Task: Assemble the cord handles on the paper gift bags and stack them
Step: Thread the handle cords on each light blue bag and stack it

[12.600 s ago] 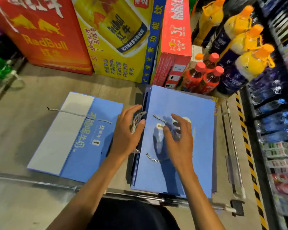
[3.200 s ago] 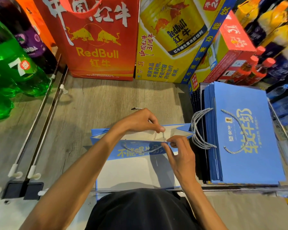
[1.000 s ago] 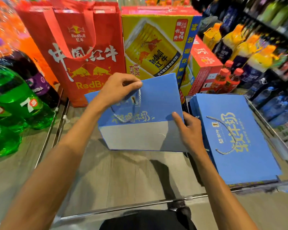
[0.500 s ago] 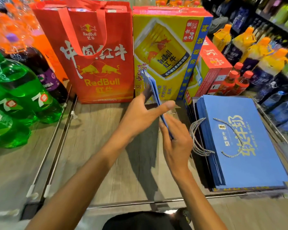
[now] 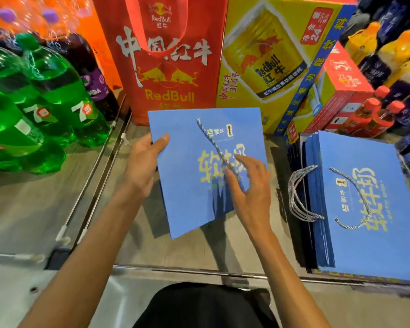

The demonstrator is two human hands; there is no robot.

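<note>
Over shelf [image 5: 140, 247], blue bag [image 5: 187, 197], taut cord [image 5: 213, 143]

Bare shelf [image 5: 137, 245] between green bottles [image 5: 55, 91] and bag stack [image 5: 365, 245]

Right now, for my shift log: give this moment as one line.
left hand grips blue bag edge | right hand pinches taut cord handle | stack lies at right
</note>
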